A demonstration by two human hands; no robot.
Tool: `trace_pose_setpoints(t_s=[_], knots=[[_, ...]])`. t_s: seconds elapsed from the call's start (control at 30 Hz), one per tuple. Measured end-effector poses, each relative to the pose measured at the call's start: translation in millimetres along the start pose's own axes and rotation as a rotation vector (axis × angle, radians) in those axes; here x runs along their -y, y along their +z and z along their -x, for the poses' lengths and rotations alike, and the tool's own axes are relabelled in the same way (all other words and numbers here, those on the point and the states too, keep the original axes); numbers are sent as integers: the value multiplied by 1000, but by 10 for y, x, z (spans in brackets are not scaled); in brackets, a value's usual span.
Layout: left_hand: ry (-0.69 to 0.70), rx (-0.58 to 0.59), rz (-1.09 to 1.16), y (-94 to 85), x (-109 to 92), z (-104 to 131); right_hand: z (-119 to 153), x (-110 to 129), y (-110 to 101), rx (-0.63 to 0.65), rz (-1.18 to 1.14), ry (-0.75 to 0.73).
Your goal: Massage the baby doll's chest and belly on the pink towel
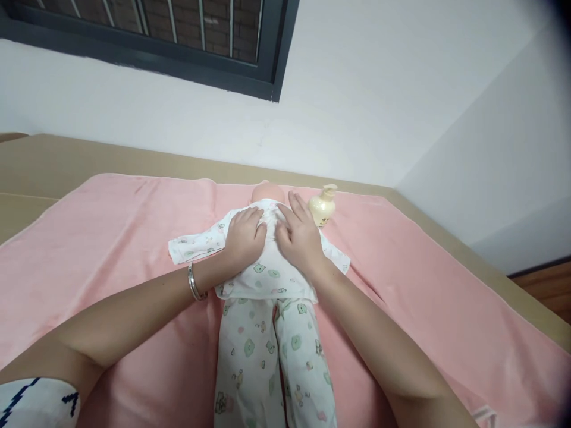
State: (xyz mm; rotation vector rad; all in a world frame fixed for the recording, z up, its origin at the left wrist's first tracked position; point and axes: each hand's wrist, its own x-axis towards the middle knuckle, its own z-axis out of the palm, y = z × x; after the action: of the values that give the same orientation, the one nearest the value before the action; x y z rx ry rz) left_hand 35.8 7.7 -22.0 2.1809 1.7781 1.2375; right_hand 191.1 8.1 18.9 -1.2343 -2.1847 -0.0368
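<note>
A baby doll (267, 192) lies stretched out, only the pinkish top of its head showing past the collar. It wears a white printed pajama top (267, 279) and matching pants (250, 351) with green and pink figures. My left hand (245, 235) rests on the left side of the top's chest, fingers extended over the cloth. On the right side of the chest lies my right hand (301, 238), its fingers spread. Close beyond the right fingertips stands a cream pump bottle (322, 208). Both sleeves reach out sideways, and the doll's face is hidden.
Under the doll a pink blanket (134, 238) covers a wooden-toned surface (111, 153), which shows along the back and right edges. A white wall (348, 107) rises behind it, with a dark-framed barred window (275, 53) at upper left.
</note>
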Motion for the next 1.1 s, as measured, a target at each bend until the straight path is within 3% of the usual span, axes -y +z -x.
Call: trace_pose_setpoints(t_s=[0.13, 0.27, 0.43, 0.57, 0.67, 0.77, 0.87, 0.97, 1.03, 1.1], knots=[[-10, -36, 23, 4, -12, 20, 12, 9, 59, 139, -138, 35], [-18, -32, 9, -3, -28, 27, 32, 49, 52, -23, -144, 60], [-35, 1, -54, -36, -64, 31, 34, 109, 20, 177, -75, 57], [-58, 16, -77, -63, -89, 32, 18, 110, 3, 97, -50, 75], [-71, 23, -23, -85, -107, 26, 7, 104, -33, 156, -25, 29], [-76, -50, 225, -125, -201, -30, -32, 70, -135, 172, -30, 25], [-120, -103, 686, -178, -425, -209, -110, -42, -275, -5, 14, 72], [-381, 36, 1213, -200, -691, -525, -201, -236, -377, -139, 87, 135], [-632, 229, 1479, -174, -811, -757, -250, -379, -409, -133, 131, 148], [-784, 374, 1642, -118, -863, -945, -282, -499, -424, -84, 168, 134]])
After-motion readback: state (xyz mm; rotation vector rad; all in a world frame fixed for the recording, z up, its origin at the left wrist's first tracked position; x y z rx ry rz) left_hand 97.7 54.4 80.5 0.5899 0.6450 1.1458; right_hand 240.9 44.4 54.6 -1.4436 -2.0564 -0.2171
